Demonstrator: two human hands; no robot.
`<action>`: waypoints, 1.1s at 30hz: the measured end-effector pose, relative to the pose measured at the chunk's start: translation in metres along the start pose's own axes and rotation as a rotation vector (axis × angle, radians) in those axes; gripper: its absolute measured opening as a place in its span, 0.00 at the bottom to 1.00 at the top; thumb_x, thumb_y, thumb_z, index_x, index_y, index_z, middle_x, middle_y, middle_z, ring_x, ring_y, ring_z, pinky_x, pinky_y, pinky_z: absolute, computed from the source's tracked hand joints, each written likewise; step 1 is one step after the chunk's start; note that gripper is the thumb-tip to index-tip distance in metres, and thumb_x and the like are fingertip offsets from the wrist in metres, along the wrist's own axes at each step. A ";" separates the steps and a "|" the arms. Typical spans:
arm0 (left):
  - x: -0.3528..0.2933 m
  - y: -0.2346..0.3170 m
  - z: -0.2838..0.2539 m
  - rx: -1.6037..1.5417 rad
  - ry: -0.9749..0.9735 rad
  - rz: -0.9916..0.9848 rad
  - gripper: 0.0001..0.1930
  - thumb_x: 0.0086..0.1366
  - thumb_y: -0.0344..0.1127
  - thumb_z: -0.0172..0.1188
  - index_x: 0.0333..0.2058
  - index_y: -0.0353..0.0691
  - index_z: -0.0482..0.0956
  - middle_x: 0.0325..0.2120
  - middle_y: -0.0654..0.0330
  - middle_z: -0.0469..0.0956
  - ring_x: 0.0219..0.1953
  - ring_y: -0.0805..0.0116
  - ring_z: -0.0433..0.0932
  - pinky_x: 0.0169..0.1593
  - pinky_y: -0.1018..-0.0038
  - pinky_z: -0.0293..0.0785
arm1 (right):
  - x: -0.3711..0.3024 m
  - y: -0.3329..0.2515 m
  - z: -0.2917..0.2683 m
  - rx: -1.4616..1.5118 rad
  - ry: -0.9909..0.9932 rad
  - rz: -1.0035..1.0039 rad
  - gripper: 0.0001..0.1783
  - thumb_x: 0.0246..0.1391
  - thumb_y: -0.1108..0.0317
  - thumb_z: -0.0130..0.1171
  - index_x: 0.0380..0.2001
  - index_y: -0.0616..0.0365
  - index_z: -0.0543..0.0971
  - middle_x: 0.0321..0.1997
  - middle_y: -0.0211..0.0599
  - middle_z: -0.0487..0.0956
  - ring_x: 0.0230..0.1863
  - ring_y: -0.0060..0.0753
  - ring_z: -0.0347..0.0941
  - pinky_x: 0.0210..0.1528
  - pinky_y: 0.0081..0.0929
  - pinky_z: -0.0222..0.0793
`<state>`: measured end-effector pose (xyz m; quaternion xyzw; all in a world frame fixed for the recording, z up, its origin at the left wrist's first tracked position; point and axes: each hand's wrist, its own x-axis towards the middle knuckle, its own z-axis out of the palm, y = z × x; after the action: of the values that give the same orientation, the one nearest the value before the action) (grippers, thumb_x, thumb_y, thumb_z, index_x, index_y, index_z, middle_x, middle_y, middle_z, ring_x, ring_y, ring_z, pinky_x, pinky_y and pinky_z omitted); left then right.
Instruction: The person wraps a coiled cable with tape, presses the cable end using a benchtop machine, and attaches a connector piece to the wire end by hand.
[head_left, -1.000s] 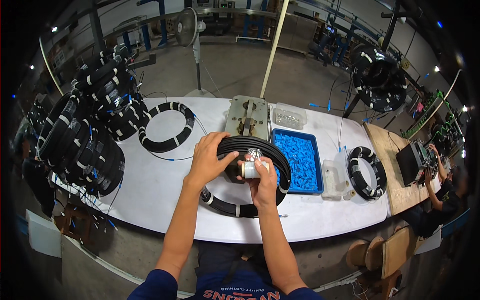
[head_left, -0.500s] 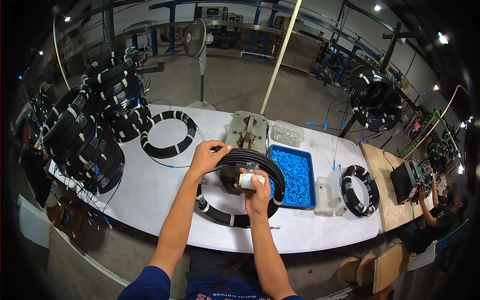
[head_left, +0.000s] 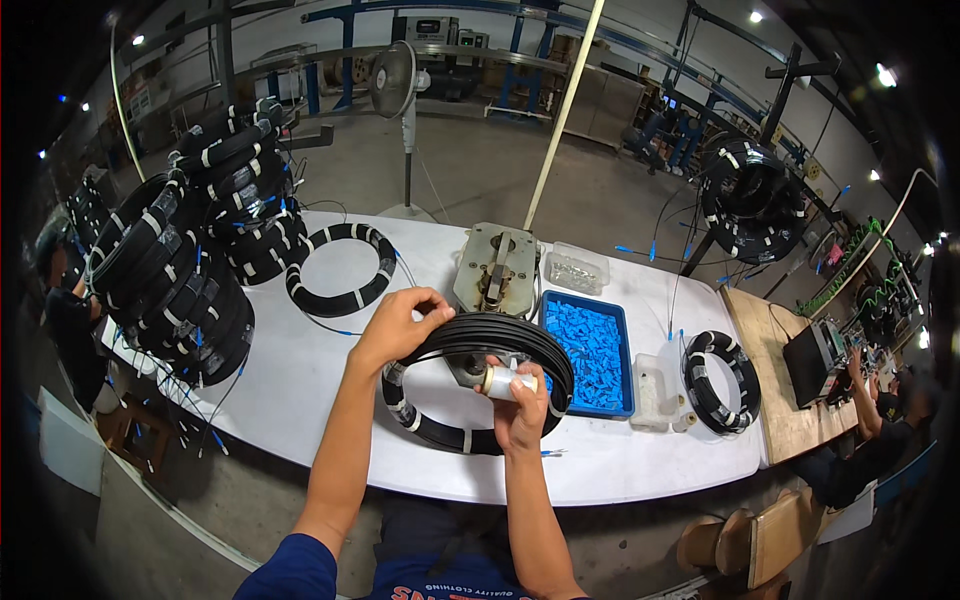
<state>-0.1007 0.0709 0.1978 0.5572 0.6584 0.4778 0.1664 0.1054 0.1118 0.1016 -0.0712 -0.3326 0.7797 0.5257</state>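
While my right hand (head_left: pixel 522 414) grips the pale roll (head_left: pixel 502 384), my left hand (head_left: pixel 403 325), pinch unclear, touches the cable coil (head_left: pixel 510 333), perhaps steadying it.

A white counter (head_left: pixel 600 470) spreads over the middle, and a brown wood counter (head_left: pixel 738 305) joins it at 3 o'clock. Grey floor (head_left: pixel 470 165) lies past it at 12 o'clock, with blue posts (head_left: pixel 517 70) farther back. A tall fan (head_left: pixel 394 80) stands at 11 o'clock, near a pale wall (head_left: pixel 280 37). A cream pole (head_left: pixel 563 120) and a grey cabinet (head_left: pixel 605 105) are at 1 o'clock. A bright light (head_left: pixel 886 76) shines at 2 o'clock, a smaller lamp (head_left: pixel 139 40) at 10. A brown stool (head_left: pixel 128 428) sits at 8 o'clock.
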 end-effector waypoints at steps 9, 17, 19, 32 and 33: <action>-0.031 0.010 -0.013 -0.142 -0.193 -0.006 0.09 0.61 0.32 0.62 0.37 0.33 0.79 0.32 0.57 0.79 0.32 0.69 0.75 0.38 0.76 0.71 | -0.033 -0.019 -0.010 0.028 -0.019 0.011 0.16 0.46 0.69 0.60 0.39 0.51 0.68 0.46 0.60 0.74 0.41 0.49 0.75 0.42 0.48 0.79; -0.025 0.002 0.034 0.042 0.282 0.256 0.12 0.62 0.20 0.49 0.40 0.38 0.80 0.36 0.60 0.71 0.31 0.72 0.71 0.35 0.78 0.69 | -0.040 -0.019 -0.014 0.067 -0.034 0.003 0.15 0.47 0.70 0.58 0.39 0.51 0.67 0.45 0.61 0.74 0.40 0.50 0.75 0.42 0.48 0.79; -0.025 0.006 0.030 0.026 0.139 0.196 0.15 0.60 0.18 0.48 0.40 0.38 0.81 0.36 0.60 0.71 0.32 0.70 0.72 0.36 0.77 0.69 | -0.039 -0.019 -0.012 0.084 -0.023 -0.016 0.15 0.46 0.71 0.58 0.39 0.51 0.67 0.44 0.61 0.74 0.40 0.49 0.75 0.42 0.48 0.79; -0.013 0.040 0.010 0.390 -0.289 0.228 0.18 0.69 0.39 0.45 0.46 0.35 0.80 0.35 0.53 0.72 0.42 0.55 0.70 0.53 0.65 0.64 | -0.039 -0.015 -0.011 0.091 0.006 -0.005 0.17 0.44 0.71 0.60 0.40 0.50 0.69 0.44 0.60 0.73 0.42 0.49 0.74 0.41 0.47 0.79; -0.010 0.045 0.013 0.407 -0.339 0.195 0.21 0.68 0.45 0.47 0.46 0.35 0.80 0.36 0.53 0.73 0.42 0.54 0.70 0.53 0.65 0.65 | -0.040 -0.015 -0.013 0.078 0.005 0.004 0.17 0.44 0.71 0.60 0.40 0.49 0.69 0.44 0.60 0.73 0.42 0.49 0.74 0.41 0.47 0.78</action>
<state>-0.0613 0.0640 0.2250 0.7118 0.6470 0.2493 0.1122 0.1400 0.0861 0.0911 -0.0530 -0.3005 0.7930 0.5273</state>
